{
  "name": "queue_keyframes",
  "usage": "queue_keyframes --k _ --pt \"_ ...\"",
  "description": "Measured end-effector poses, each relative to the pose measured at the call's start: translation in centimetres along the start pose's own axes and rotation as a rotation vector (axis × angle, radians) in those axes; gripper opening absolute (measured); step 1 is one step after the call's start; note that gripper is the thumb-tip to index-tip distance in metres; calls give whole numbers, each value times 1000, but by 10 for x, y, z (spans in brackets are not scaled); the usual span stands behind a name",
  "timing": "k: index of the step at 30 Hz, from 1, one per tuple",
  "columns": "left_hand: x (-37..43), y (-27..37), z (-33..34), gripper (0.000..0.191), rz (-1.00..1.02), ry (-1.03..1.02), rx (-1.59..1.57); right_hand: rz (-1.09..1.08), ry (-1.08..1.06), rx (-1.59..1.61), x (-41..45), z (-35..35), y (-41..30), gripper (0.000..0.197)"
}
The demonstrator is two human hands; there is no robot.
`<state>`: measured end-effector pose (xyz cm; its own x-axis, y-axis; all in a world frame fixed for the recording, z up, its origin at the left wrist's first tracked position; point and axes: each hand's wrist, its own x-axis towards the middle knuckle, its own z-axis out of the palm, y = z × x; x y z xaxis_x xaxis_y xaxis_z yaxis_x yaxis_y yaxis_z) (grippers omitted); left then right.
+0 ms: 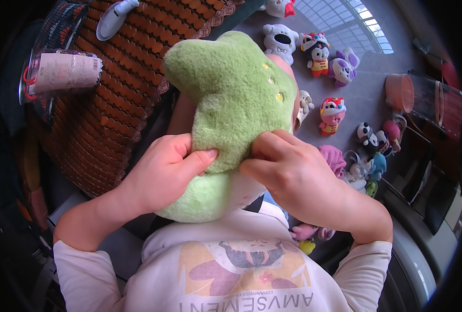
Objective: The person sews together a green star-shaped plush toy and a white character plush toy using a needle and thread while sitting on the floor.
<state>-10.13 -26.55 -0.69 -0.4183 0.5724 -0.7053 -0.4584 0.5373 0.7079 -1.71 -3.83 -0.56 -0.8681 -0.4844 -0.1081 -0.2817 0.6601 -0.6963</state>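
A large green plush toy (231, 85) lies across my lap, with small yellow shiny marks along its right side. Its lower part, a paler green rounded plush section (200, 199), rests against my shirt. On the left edge of the darker green part, my left hand (168, 167) pinches the fabric between thumb and fingers. My right hand (285, 167) grips the same part at its lower right, its fingers curled into the plush. What lies under the curled fingers is hidden.
A brown beaded seat mat (125, 70) at left carries a clear plastic jar (65, 74) with a label and a white handheld device (114, 19). On the grey floor at right lie several plush toys, among them a white dog plush (279, 41). A pink bucket (400, 93) stands farther right.
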Motion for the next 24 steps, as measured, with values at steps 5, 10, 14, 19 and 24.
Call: queue_keyframes --k 5,10,14,19,24 --pt "2 -18 4 26 103 62 -13 2 13 32 5 11 7 17" --pt "0 -41 1 33 220 69 112 46 139 179 3 31 12 22" --pt "5 -47 4 42 192 37 -110 93 155 291 2 40 13 18" --pt "17 -33 -1 53 -22 -211 -42 89 196 354 -4 52 16 18" --pt "28 -45 1 62 -31 -197 -48 165 159 486 -12 59 22 11"
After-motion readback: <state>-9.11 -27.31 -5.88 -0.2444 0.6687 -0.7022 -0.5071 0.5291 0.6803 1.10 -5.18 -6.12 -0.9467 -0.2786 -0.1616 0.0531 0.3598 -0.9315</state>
